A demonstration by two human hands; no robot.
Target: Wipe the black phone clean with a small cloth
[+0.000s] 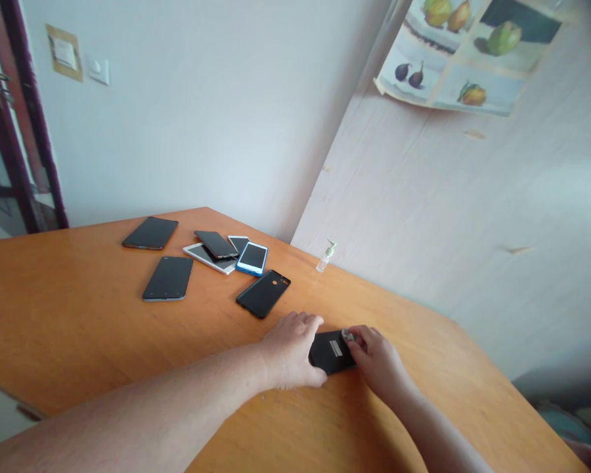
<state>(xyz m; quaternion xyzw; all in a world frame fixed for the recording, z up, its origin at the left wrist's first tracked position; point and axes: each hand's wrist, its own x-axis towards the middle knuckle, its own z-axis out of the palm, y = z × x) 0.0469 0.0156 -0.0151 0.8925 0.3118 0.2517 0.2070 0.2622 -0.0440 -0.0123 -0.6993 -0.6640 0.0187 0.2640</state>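
Domestic room, apparently: wooden table (79,315) under the left hand (293,351), door frame (37,108) beyond it; fruit pictures (465,59) above the right hand (377,358).

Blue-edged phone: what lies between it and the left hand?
A black phone case lies between the blue-edged phone and the left hand, as the head view shows.

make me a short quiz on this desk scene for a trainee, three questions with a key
1. Which hand holds the small pale wad at the dark flat device?
2. True or false: the pump bottle stands nearer the wall than the dark flat device does.
3. What colour is the edge of the white-fronted phone beside the black case? A) red B) blue C) green

Key: 1. The right hand. 2. True. 3. B.
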